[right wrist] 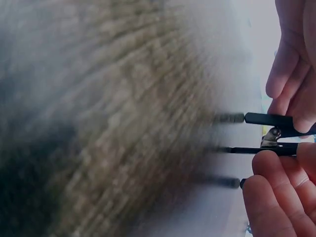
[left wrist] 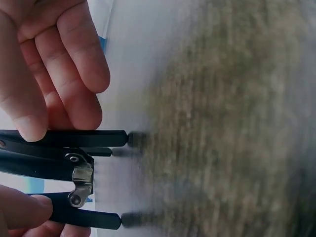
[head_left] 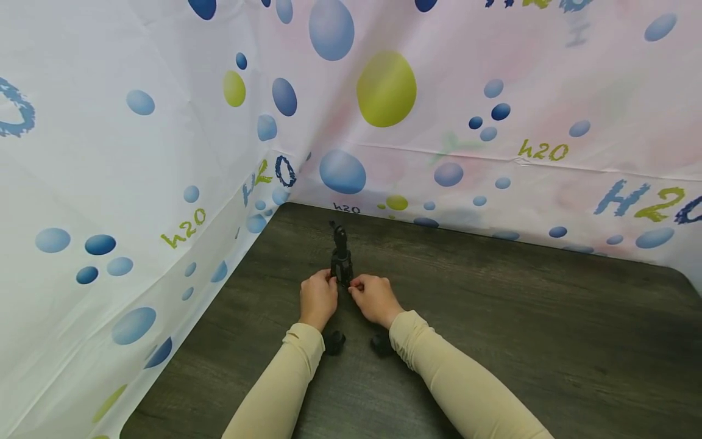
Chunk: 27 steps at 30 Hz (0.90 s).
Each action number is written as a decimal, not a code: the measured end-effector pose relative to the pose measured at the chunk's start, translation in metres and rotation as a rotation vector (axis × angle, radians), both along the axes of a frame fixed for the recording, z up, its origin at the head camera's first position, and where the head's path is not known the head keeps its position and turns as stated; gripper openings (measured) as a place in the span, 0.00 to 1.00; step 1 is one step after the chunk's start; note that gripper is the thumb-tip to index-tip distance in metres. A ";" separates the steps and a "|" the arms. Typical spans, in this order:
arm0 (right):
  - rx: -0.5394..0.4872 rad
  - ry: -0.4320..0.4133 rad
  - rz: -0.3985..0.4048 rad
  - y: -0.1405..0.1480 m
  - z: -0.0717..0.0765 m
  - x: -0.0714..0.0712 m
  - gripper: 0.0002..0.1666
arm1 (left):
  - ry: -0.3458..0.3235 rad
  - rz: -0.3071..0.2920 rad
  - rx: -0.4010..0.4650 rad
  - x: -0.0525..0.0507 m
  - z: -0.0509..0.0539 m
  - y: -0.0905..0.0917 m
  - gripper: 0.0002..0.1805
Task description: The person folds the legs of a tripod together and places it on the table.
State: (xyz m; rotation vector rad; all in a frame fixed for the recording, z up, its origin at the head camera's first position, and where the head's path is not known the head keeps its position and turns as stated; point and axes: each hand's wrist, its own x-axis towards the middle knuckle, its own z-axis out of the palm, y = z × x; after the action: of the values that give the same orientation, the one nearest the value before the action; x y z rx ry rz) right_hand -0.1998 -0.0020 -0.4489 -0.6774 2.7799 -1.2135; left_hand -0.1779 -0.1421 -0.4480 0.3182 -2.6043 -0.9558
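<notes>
A small black tripod-like stand (head_left: 341, 259) is upright on the dark table (head_left: 493, 317), its lower part between both hands. My left hand (head_left: 320, 299) pinches a leg on its left side; my right hand (head_left: 377, 299) pinches one on its right. In the left wrist view, black legs (left wrist: 89, 137) joined by a metal hinge (left wrist: 81, 178) end in blurred tips, with one hand above and one at the lower left edge. The right wrist view shows fingers (right wrist: 276, 197) over the lower legs and a thumb on the upper leg (right wrist: 269, 120).
Two dark round objects (head_left: 334, 342) (head_left: 381, 343) are close to the wrists, one beside each. A white curtain or sheet (head_left: 439, 73) with blue and green dots and lettering borders the table at the left and back.
</notes>
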 end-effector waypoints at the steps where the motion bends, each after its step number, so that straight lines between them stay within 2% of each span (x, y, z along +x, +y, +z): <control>1: 0.000 -0.002 0.002 -0.001 0.000 0.000 0.08 | -0.006 0.000 0.002 -0.001 0.000 0.000 0.10; 12: -0.004 0.051 0.015 -0.005 -0.004 0.002 0.08 | -0.032 -0.023 -0.001 -0.005 0.000 -0.002 0.11; 27: -0.022 0.010 0.040 -0.003 -0.005 0.004 0.08 | -0.028 -0.052 0.022 -0.005 -0.002 0.001 0.13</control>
State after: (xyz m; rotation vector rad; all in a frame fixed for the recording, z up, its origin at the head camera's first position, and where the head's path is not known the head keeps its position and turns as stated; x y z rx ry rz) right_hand -0.1962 -0.0051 -0.4543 -0.7388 2.7509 -1.2393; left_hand -0.1830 -0.1414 -0.4504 0.2721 -2.6408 -1.0058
